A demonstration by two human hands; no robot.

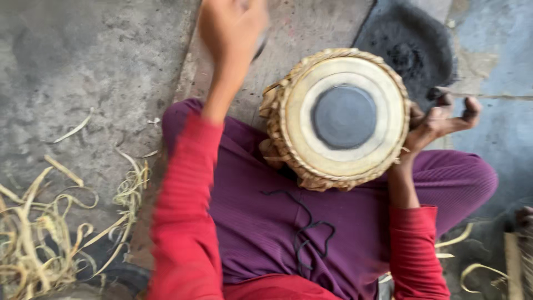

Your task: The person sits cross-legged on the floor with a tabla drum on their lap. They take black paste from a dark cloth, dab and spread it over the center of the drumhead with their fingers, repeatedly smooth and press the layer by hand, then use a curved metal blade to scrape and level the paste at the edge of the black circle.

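A small drum (338, 119) rests in the person's lap, between purple-trousered legs (261, 222), tilted so its round head faces up toward the camera; its long axis runs roughly away from the viewer, down into the lap. The head is pale with a dark grey disc at its centre, ringed by braided tan lacing (277, 139). The right hand (441, 119) touches the drum's right rim, fingers (469, 108) loosely curled and open, not clamped on it. The left hand (230, 25) is raised above a stone slab (311, 28), blurred; it seems to close on something dark, but I cannot tell. The floor (83, 66) is grey concrete, strewn with pale strips (44, 233). A heap of dark powder (411, 44) lies behind the drum.
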